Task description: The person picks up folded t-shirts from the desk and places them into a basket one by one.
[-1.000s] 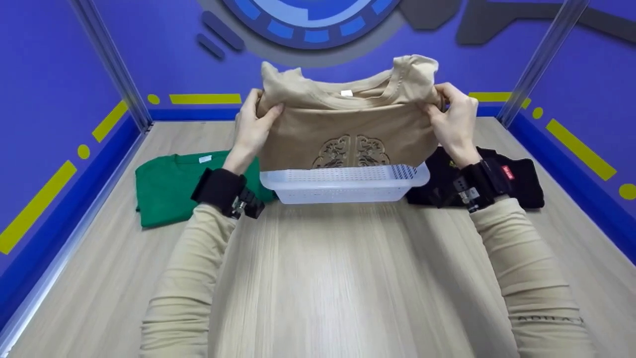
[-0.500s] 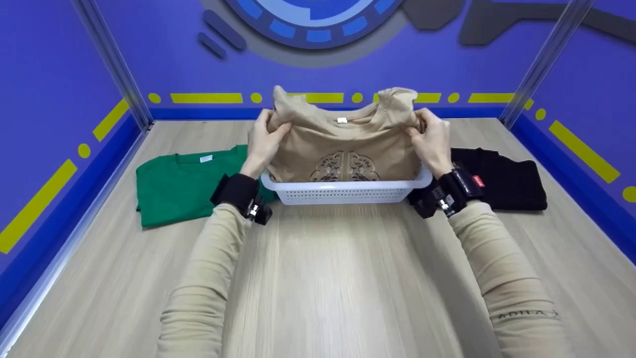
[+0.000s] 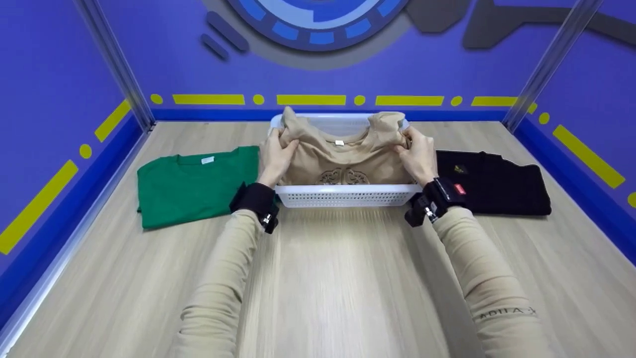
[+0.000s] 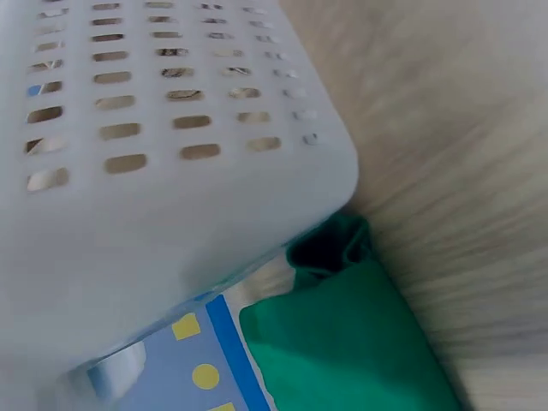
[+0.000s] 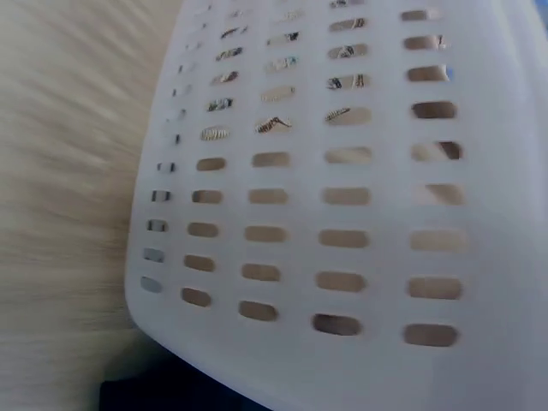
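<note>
1. Tan T-shirt [image 3: 343, 161] sits partly inside a white perforated plastic basket [image 3: 343, 198]; its collar and bunched shoulders rise above the front rim, white neck label showing, dark ornamental print partly hidden behind the rim.
2. Left hand [image 3: 276, 155] clamped on the shirt's shoulder at that side, thumb on the front of the cloth.
3. Right hand [image 3: 419, 153] clamped likewise on the opposite shoulder, thumb also in front.
4. Folded green T-shirt [image 3: 194, 189] lies flat to the left of the basket, on the wood-grain table [image 3: 328, 273].
5. Folded black garment [image 3: 497, 186] lies to the right, small yellowish emblem on it, partly covered by the right wrist strap [image 3: 444, 193].
6. Both wrist views: slotted basket wall up close, fingers out of sight; printed cloth glimpsed through slots.
</note>
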The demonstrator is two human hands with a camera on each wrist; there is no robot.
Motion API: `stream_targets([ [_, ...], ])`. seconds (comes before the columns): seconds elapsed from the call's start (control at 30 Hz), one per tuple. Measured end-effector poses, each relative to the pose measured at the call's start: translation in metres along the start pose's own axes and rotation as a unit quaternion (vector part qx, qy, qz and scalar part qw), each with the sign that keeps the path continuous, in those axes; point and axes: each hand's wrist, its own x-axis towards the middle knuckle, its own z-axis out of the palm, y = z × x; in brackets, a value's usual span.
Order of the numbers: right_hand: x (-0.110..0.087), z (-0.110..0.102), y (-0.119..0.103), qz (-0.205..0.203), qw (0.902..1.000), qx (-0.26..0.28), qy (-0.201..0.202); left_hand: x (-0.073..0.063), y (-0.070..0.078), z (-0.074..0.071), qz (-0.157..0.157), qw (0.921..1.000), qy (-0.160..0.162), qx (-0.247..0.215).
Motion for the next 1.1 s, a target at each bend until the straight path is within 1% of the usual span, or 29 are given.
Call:
stream_targets([
  [0.07,0.000,0.004,0.002,0.011,0.9998,-0.014,-0.006,0.000,-0.001,0.003,0.001,0.9993,0.001,0.037],
  [0.17,0.001,0.006,0.004,0.028,0.9989,-0.032,-0.018,0.000,0.000,0.006,0.000,0.9968,-0.006,0.080],
  [0.27,0.002,0.007,0.002,0.044,0.9971,-0.051,-0.036,0.001,0.001,0.008,-0.002,0.9945,-0.006,0.105],
  [0.37,0.004,0.009,0.000,0.063,0.9933,-0.073,-0.064,0.003,0.000,0.011,-0.004,0.9921,-0.004,0.125],
  [0.43,0.004,0.010,-0.001,0.069,0.9904,-0.089,-0.081,0.005,0.000,0.013,-0.006,0.9909,-0.003,0.135],
  [0.53,0.004,0.014,-0.001,0.071,0.9865,-0.113,-0.095,0.007,-0.002,0.016,-0.002,0.9882,-0.001,0.153],
  [0.7,0.004,0.022,0.001,0.047,0.9804,-0.170,-0.089,0.010,-0.006,0.019,0.006,0.9831,0.008,0.183],
  [0.77,0.004,0.024,0.002,0.034,0.9764,-0.195,-0.088,0.010,-0.006,0.022,0.012,0.9796,0.006,0.200],
  [0.8,0.004,0.024,0.003,0.030,0.9742,-0.205,-0.088,0.011,-0.006,0.023,0.019,0.9766,0.004,0.214],
  [0.9,0.005,0.025,0.003,0.030,0.9681,-0.226,-0.103,0.011,-0.005,0.027,0.040,0.9638,0.000,0.264],
  [1.0,0.007,0.026,0.003,0.034,0.9639,-0.231,-0.127,0.011,-0.005,0.028,0.046,0.9545,0.000,0.295],
  [1.03,0.007,0.027,0.003,0.037,0.9628,-0.231,-0.136,0.011,-0.006,0.028,0.042,0.9537,0.001,0.298],
  [1.1,0.007,0.028,0.002,0.041,0.9607,-0.230,-0.150,0.011,-0.007,0.028,0.035,0.9545,0.006,0.296],
])
